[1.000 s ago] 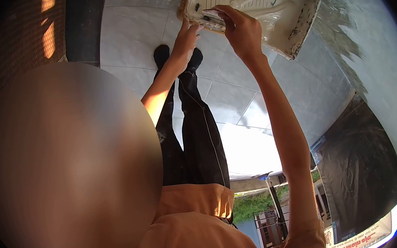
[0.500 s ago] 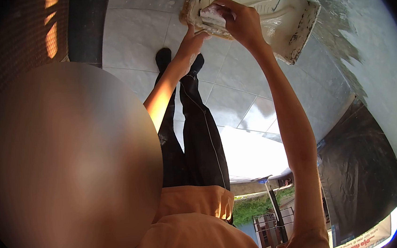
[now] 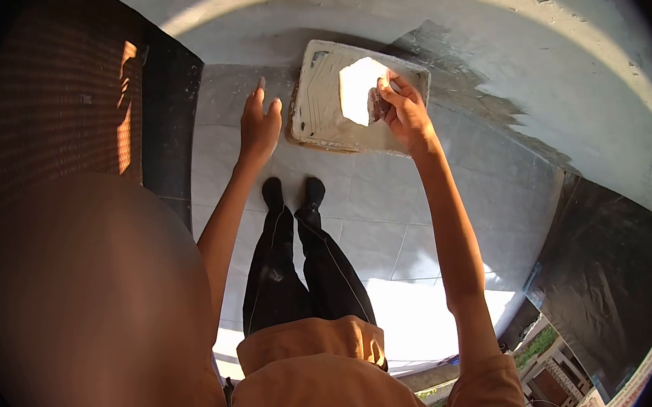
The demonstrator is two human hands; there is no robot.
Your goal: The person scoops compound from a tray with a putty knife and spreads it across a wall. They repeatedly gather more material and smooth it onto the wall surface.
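Note:
My right hand (image 3: 404, 107) grips a flat scraper (image 3: 361, 90) by its edge, fingers and thumb pinching it. Its wide face glares white in the sunlight, so what coats it is hard to make out. Below it lies a shallow tray (image 3: 319, 138) of off-white paste, with ridges spread over its bottom and smears along its rim. Left of the tray, my left hand (image 3: 260, 132) hangs in the air with fingers apart, holding nothing and not touching the tray.
A grey wall (image 3: 498, 49) with rough patches rises behind and right of the tray. Grey tiles (image 3: 363, 185) cover the floor under my feet. A woven brown panel (image 3: 62, 110) stands left, a dark sheet (image 3: 605, 288) at lower right.
My right hand has lifted the scraper up from the tray. My left hand has let go of the tray's edge and moved away to the left. The view has shifted towards the wall.

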